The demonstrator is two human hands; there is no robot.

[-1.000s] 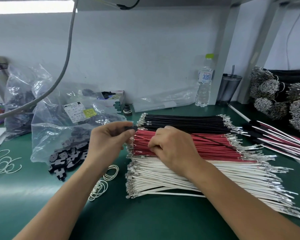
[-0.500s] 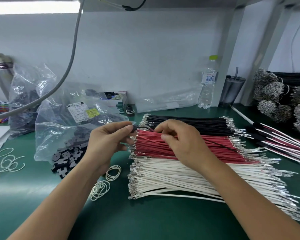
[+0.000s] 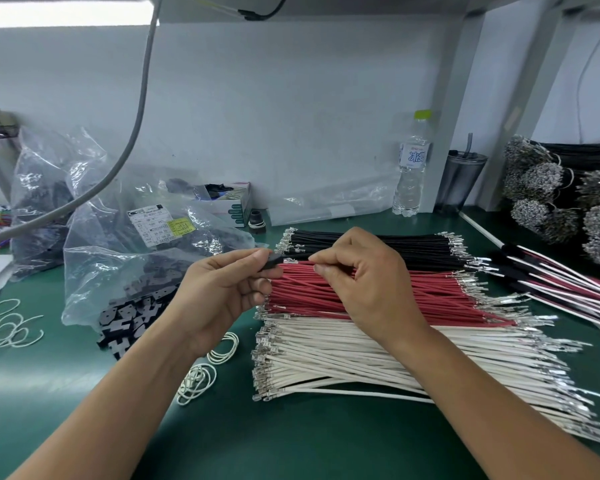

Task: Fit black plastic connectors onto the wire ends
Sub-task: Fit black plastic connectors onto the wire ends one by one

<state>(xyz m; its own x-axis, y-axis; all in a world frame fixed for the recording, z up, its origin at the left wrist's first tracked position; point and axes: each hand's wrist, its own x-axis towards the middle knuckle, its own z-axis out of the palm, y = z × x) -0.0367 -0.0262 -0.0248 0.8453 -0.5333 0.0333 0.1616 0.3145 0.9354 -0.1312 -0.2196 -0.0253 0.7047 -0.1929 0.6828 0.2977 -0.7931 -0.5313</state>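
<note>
Bench mat (image 3: 326,445) dark green. Three wire stacks: black wires (image 3: 378,245), red wires (image 3: 326,292), white wires (image 3: 343,355), all with silver terminals. Connector (image 3: 271,261) in the fingers black; loose connectors (image 3: 132,317) black. Rubber bands (image 3: 201,372) white. Water bottle (image 3: 411,168) clear, lime-green cap, blue-and-white label. Tumbler (image 3: 459,181) dark grey. Bag label (image 3: 153,223) white with a yellow sticker (image 3: 181,225).

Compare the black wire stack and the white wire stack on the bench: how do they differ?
The black wire stack lies farthest from the person, behind the red wires; the white wire stack lies nearest. The black stack looks tidy and parallel; the white stack fans out, with one wire straying along its near edge. The right hand hovers partly over the black stack; the forearm crosses the white one. Both have metal terminals on both ends.
</note>
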